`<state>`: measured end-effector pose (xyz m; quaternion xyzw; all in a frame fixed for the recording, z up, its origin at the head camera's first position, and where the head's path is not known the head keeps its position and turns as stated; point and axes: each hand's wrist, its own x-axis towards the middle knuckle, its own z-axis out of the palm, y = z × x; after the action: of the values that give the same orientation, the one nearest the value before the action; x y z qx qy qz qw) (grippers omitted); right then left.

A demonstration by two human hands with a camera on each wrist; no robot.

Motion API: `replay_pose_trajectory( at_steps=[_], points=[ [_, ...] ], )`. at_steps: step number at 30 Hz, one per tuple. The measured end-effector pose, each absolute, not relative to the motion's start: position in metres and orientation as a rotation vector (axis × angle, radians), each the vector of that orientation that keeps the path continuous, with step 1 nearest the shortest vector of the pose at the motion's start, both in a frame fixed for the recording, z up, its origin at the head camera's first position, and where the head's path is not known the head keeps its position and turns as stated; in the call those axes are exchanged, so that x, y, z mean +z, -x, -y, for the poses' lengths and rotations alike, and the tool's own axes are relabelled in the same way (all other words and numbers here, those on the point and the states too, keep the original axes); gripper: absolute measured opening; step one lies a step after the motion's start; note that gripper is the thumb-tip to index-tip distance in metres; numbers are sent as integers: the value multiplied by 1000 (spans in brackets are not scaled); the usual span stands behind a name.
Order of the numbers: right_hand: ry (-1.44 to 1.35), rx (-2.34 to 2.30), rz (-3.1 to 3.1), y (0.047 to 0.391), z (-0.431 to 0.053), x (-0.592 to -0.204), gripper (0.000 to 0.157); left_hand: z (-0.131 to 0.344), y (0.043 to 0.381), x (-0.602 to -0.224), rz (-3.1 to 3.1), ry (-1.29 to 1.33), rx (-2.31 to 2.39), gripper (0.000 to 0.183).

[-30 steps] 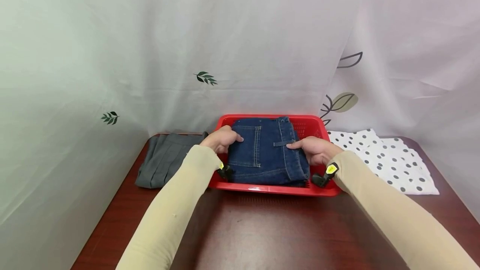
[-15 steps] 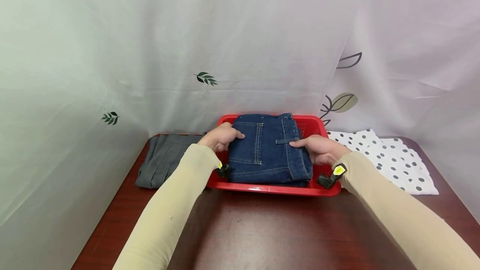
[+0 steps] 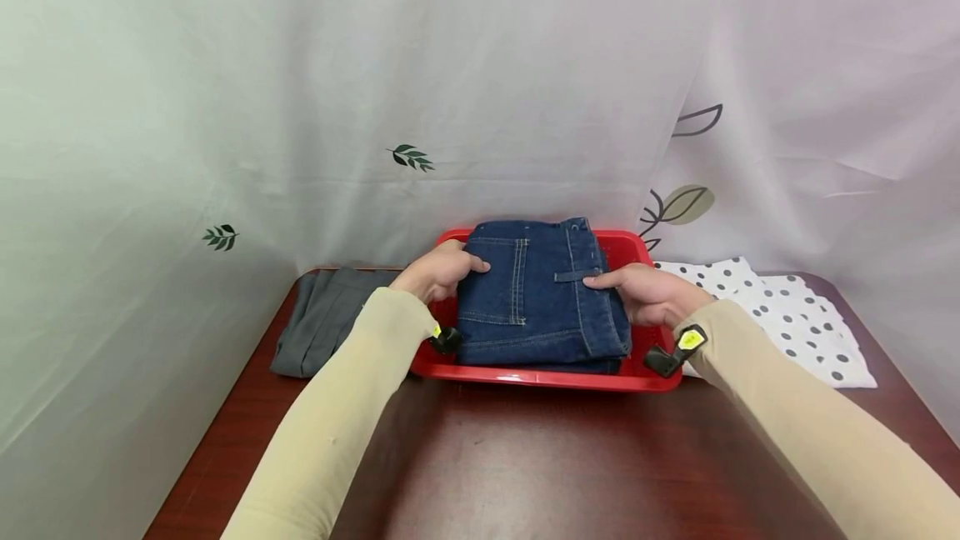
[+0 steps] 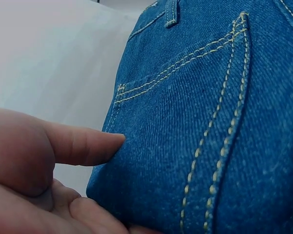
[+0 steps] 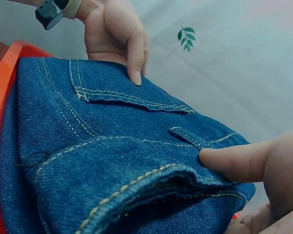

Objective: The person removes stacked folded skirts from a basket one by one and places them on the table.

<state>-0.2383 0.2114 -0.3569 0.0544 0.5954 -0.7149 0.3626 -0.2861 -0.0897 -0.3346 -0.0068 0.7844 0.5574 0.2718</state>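
Folded blue jeans [image 3: 547, 298] lie over a red plastic basket [image 3: 540, 376], tilted, with their far edge above the back rim. My left hand [image 3: 441, 269] grips their left side, thumb on top by the back pocket and fingers beneath. On the other side my right hand [image 3: 651, 294] pinches the waistband, its thumb beside a belt loop. Up close in the left wrist view, the left thumb [image 4: 88, 145] presses on the denim [image 4: 156, 146]. In the right wrist view the waistband [image 5: 122, 187] gapes a little. Another layer of denim shows below; the basket's bottom is mostly hidden.
Folded grey cloth [image 3: 326, 319] lies left of the basket on the dark red table [image 3: 517, 465]. White polka-dot cloth [image 3: 787, 319] lies at the right. A pale curtain [image 3: 525, 90] hangs close behind the basket.
The jeans have risen a little, their far edge now higher against the basket's back rim, and shifted slightly right. My right hand has moved right and a bit up with them; my left hand rose slightly.
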Motion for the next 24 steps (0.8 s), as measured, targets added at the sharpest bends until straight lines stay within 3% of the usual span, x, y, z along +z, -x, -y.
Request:
replay_pose_trajectory(
  at_steps=[6,20,24],
  points=[
    [-107,-1842,-1539,236,-214,-351,33,88,282,-329,-2097,-24,1549,37],
    [-30,-1848,-1546,225,-223,-329,55,83,271,-313,-2027,-77,1676,39],
    [21,-1852,-1554,219,-226,-322,53,81,267,-307,-2000,-101,1708,40]
  ],
)
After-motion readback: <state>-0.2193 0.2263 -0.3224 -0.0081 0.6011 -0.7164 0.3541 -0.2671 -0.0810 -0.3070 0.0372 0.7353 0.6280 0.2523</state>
